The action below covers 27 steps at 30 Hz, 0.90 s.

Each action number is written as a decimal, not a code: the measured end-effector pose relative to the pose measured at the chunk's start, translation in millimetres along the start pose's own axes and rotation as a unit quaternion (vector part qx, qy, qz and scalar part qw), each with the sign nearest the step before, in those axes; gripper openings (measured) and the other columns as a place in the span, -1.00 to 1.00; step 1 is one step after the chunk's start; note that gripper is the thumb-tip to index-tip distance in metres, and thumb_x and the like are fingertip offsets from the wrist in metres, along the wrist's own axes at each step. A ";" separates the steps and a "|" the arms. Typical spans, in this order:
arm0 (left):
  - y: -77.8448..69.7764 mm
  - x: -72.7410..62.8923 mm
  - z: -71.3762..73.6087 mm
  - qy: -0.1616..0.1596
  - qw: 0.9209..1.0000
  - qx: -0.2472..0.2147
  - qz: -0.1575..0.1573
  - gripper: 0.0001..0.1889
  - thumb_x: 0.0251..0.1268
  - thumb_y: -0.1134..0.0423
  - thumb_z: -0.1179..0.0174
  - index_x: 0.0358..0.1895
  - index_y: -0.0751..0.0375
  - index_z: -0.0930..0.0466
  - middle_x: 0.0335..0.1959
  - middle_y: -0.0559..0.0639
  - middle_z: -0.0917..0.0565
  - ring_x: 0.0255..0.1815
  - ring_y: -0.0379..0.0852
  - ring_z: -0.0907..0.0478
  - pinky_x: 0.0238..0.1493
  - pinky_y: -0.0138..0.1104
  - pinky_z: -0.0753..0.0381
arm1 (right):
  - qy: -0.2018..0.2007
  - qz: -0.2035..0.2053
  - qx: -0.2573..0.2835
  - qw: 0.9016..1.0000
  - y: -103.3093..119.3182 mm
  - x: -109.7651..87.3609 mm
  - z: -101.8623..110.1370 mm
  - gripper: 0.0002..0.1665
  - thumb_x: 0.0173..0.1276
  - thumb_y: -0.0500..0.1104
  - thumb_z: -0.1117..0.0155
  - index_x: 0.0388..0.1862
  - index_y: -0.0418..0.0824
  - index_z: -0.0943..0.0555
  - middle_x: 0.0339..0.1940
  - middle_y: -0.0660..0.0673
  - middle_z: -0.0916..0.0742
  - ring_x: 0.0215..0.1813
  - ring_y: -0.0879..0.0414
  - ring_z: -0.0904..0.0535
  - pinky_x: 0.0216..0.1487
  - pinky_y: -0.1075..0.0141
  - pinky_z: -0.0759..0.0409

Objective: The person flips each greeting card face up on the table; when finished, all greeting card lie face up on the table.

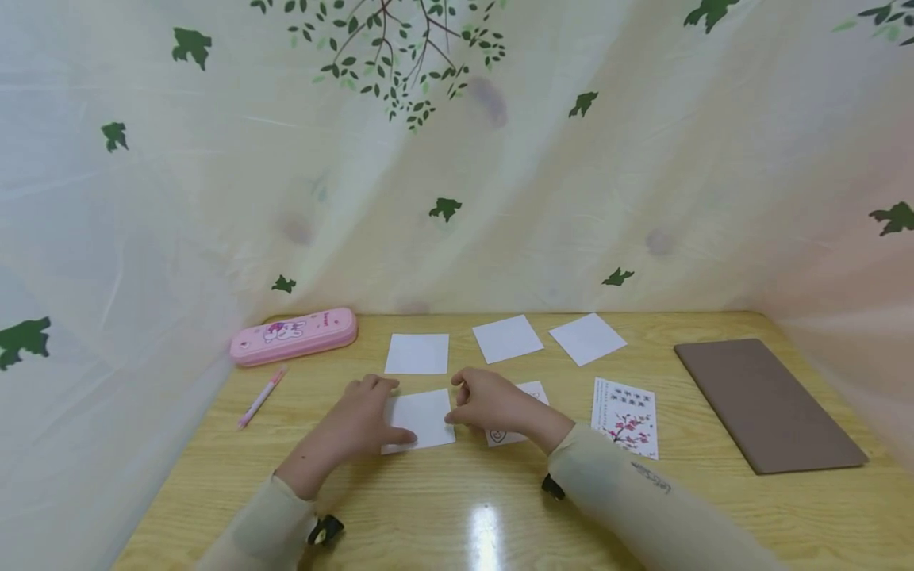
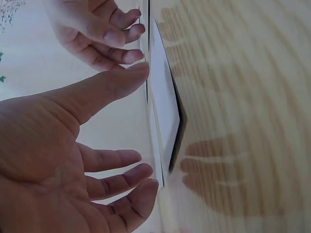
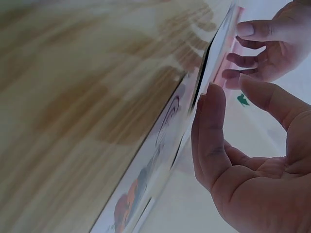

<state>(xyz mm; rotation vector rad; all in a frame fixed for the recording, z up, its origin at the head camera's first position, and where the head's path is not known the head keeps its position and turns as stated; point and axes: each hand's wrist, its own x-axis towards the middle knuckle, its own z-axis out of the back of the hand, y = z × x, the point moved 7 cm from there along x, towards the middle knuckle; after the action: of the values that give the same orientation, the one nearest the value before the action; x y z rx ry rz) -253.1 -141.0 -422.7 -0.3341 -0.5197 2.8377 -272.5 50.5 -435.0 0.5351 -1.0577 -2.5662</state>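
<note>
A person's left hand point(image 1: 362, 422), thumb and fingers spread apart, and right hand point(image 1: 493, 403), its fingers loosely bent and thumb held away, flank a blank white card point(image 1: 423, 416) at the near middle of a wood-grain table point(image 1: 400, 519); neither hand grips anything, and whether the fingertips touch the card cannot be told. At far left, a pink pencil case point(image 1: 303, 339) with a rabbit picture lies behind a pink-and-white pen point(image 1: 262, 398). A second blank card point(image 1: 417, 354) lies just behind the first. Next to the right, a card with line drawings point(image 1: 537, 390) shows partly beneath the right hand and wrist, with a tilted blank card point(image 1: 508, 339) behind it. Farther right, another tilted card point(image 1: 588, 339) lies behind a pink-blossom postcard point(image 1: 625, 428). A flat brown board point(image 1: 767, 404) rests at far right.
</note>
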 end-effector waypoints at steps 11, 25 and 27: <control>24.5 2.4 -2.8 0.019 1.000 0.002 0.005 0.10 -0.20 -0.29 -0.72 0.37 0.36 -0.52 0.30 0.32 -0.55 0.24 0.27 -0.52 0.36 0.17 -0.62 | 0.022 -0.024 0.020 0.999 3.1 11.5 -11.2 -0.17 0.25 -0.15 -0.63 0.39 -0.41 -0.46 -0.21 -0.06 -0.66 -0.42 0.18 -0.60 -0.22 0.38 -0.56; 30.1 3.3 -2.7 0.037 0.999 -0.013 0.014 0.03 -0.20 -0.25 -0.74 0.31 0.29 -0.53 0.30 0.24 -0.52 0.20 0.18 -0.48 0.35 0.15 -0.61 | 0.024 -0.042 0.012 0.999 -1.7 14.7 -11.3 -0.35 0.27 -0.09 -0.62 0.21 -0.32 -0.54 -0.20 -0.01 -0.70 -0.38 0.17 -0.66 -0.08 0.34 -0.58; 29.8 2.9 -3.3 0.036 0.999 -0.014 0.014 0.01 -0.20 -0.24 -0.74 0.29 0.29 -0.52 0.29 0.24 -0.52 0.19 0.18 -0.47 0.34 0.15 -0.61 | 0.027 -0.046 0.020 0.998 -2.9 14.7 -11.4 -0.37 0.28 -0.10 -0.62 0.20 -0.31 -0.54 -0.19 -0.01 -0.70 -0.37 0.16 -0.68 -0.10 0.34 -0.60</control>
<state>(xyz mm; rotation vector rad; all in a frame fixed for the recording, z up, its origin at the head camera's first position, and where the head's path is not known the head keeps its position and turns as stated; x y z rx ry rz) -260.6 -166.2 -437.4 -0.4513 -0.5453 2.8357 -280.7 39.4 -447.8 0.6736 -1.0931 -2.5978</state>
